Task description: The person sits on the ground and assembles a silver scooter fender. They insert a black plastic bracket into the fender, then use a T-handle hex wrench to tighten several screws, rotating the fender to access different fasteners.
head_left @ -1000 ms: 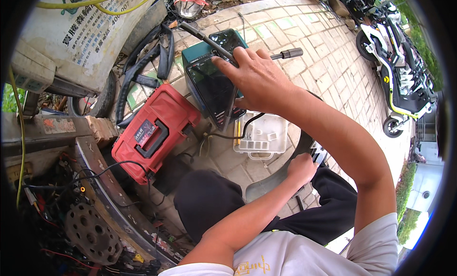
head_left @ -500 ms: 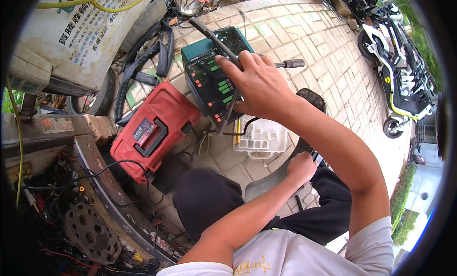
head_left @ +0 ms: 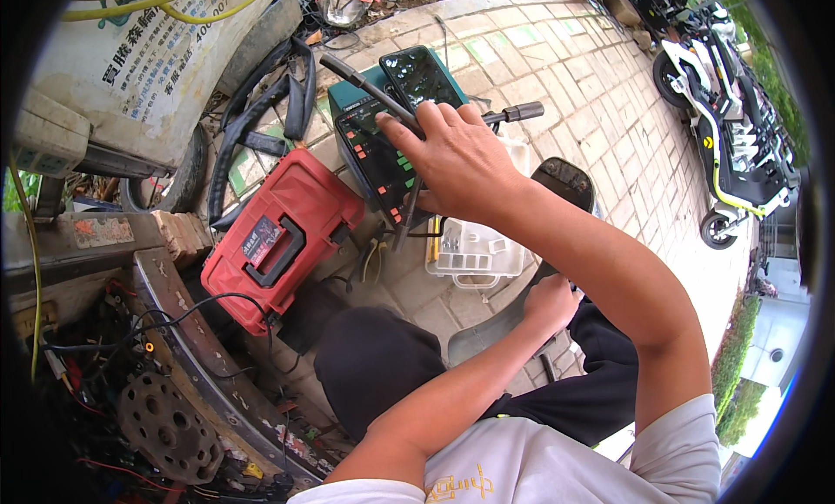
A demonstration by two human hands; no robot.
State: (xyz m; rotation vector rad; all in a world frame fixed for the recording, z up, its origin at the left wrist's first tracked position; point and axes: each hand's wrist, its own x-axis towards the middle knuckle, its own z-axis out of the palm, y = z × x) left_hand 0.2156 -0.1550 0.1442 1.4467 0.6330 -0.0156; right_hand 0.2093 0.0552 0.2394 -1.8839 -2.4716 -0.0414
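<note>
In my right hand (head_left: 465,160), a dark metal socket wrench (head_left: 370,88) with several arms is gripped near its middle. Three of its arms show; whether there is another behind the hand I cannot tell. It hovers over a teal-and-black electronic device (head_left: 365,160) with a panel of green and orange marks. A phone (head_left: 424,76) with a dark glossy face lies on top of that device. Lower down, my left hand (head_left: 552,304) is closed on the edge of a long curved grey fender-like part (head_left: 487,334) beside my knee. Its fingertips are partly hidden.
A red toolbox (head_left: 291,243) stands left of the device, with pliers (head_left: 372,262) near it. A clear parts case (head_left: 478,252) lies open on the paving. Black rubber tubes (head_left: 300,95) lie behind. Parked scooters (head_left: 713,147) line the far right; a cluttered bench (head_left: 165,417) is at left.
My right hand and the wrench have shifted slightly left, uncovering more of the phone and the pliers. My left hand has hardly moved.
</note>
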